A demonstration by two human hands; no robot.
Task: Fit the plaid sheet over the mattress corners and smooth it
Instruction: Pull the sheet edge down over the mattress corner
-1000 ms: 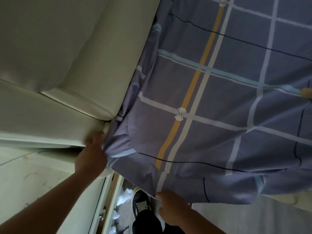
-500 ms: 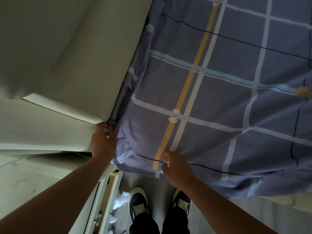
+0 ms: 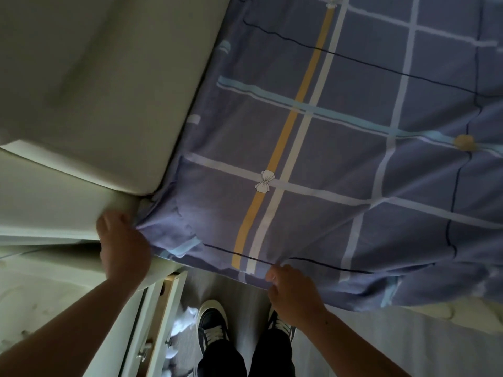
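The sheet (image 3: 340, 159) is lying spread over the bed, its plaid face mostly flat, with a white bow print near the middle. Its near hem is hanging over the edge above the pale mattress (image 3: 408, 338) side. The left hand (image 3: 122, 248) is gripping the bunched corner of the sheet, fingers (image 3: 109, 221) curling round the cloth where it is meeting the cream headboard (image 3: 109, 91). The right hand (image 3: 294, 292) is pinching the near hem just below the yellow stripe, its fingers closing on the cloth, and small creases are running out from that grip. Between the two arms, shoes (image 3: 212, 322) are standing on the floor, just beside an open drawer (image 3: 168, 295) holding something white.
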